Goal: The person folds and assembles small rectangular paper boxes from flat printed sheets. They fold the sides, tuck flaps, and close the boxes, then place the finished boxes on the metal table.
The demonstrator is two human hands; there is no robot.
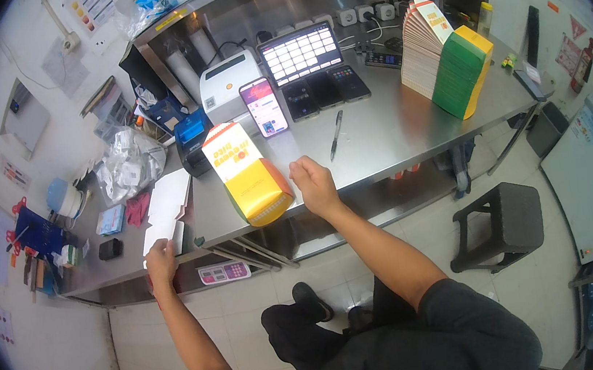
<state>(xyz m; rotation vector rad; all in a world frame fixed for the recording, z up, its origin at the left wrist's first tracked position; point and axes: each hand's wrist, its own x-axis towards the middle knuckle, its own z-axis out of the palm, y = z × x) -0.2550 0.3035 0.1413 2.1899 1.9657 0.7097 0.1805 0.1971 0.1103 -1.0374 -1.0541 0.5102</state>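
A: Your white card (167, 198) lies from your left hand (161, 262) toward 12 o'clock, mostly over the desk (378, 130). To handle it well, you should pinch lightly, I think, so this near end does not crease.

B: Yes, and lift it slowly; if you pull quickly, its folds could bend.

A: And your two grips?

B: Your left grip is closed, fingers and thumb on the card's near end. Your right hand (316, 186) makes a curled fist; I see nothing in it. The carton (258, 192) is beside it at 9 o'clock; if they touch, I cannot tell.

A: Your left forearm reaches toward 11 o'clock, your right between 10 and 11.
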